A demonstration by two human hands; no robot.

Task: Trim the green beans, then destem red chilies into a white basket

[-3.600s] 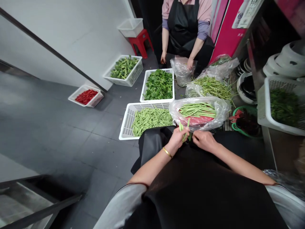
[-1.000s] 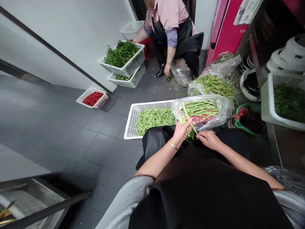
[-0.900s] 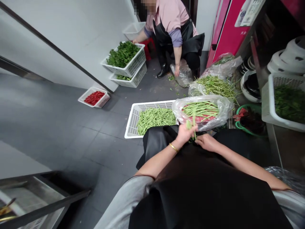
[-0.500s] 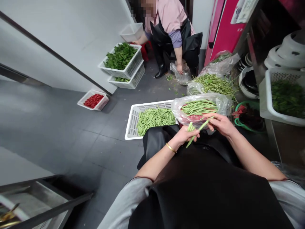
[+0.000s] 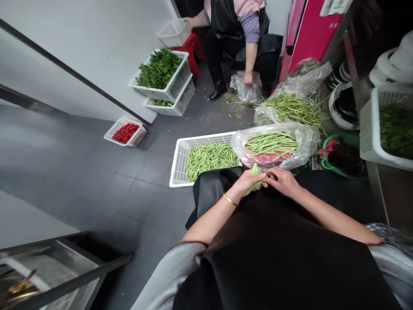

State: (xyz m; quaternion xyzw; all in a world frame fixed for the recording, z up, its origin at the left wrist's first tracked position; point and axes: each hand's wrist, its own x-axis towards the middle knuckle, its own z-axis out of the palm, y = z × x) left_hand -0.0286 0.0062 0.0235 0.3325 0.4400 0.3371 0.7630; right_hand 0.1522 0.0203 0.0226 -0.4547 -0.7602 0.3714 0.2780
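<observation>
Above my lap, my left hand (image 5: 248, 182) is closed around a small bunch of green beans (image 5: 255, 170), whose ends stick out above and below its fingers. My right hand (image 5: 284, 181) meets it from the right, thumb and fingers pinched together at the left fingertips; what lies in that pinch is hidden. Just beyond both hands, an open clear plastic bag (image 5: 238, 144) holds long whole beans (image 5: 271, 143) on something red. To its left, a white perforated basket (image 5: 180, 165) contains many short bean pieces (image 5: 211, 158).
A co-worker (image 5: 250, 51) sits ahead, one hand on a plastic bag (image 5: 247, 88). Leafy greens (image 5: 159, 69) fill stacked baskets; red peppers (image 5: 125, 133) fill a small one. Green stems (image 5: 295, 107) lie behind the bean bag. A green basin (image 5: 325, 163) and metal shelf (image 5: 374, 189) stand right.
My right hand has drawn down and left, against my left hand. The long bean that stretched between them no longer shows. The co-worker sits more upright, and the camera view has shifted slightly.
</observation>
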